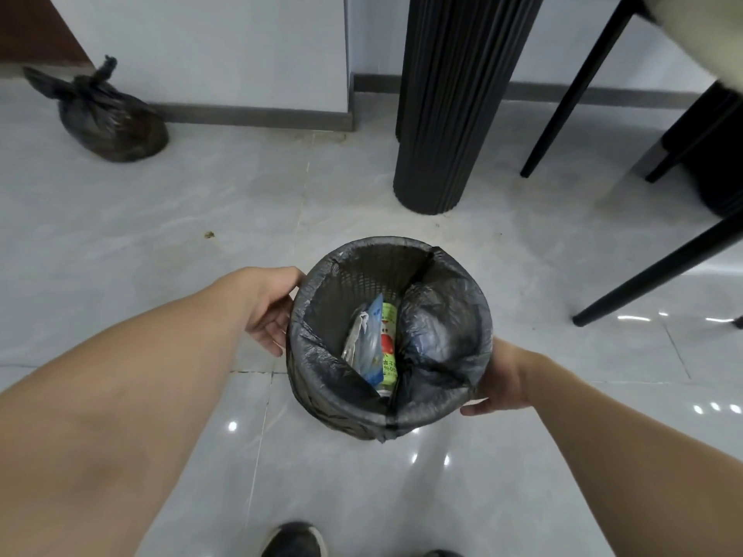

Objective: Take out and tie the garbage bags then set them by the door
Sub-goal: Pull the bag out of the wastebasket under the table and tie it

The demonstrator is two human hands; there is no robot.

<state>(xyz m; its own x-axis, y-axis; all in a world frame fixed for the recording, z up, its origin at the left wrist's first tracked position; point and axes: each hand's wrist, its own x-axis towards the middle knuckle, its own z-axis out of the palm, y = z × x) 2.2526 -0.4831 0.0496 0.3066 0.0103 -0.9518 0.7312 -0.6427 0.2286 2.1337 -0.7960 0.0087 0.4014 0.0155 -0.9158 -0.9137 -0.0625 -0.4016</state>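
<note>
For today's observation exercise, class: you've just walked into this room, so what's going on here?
A person holds a small bin between both hands, the left hand on one side of the rim and the right hand on the other. Its black liner is not yet pulled out, with wrappers inside. One tied bag already sits on the floor by the wall.

A glossy grey tiled floor (161, 243) is shown. A black fluted column (446, 114) is seen beside 3 slanted black chair legs (579, 90), below a pale wall (201, 46).
</note>
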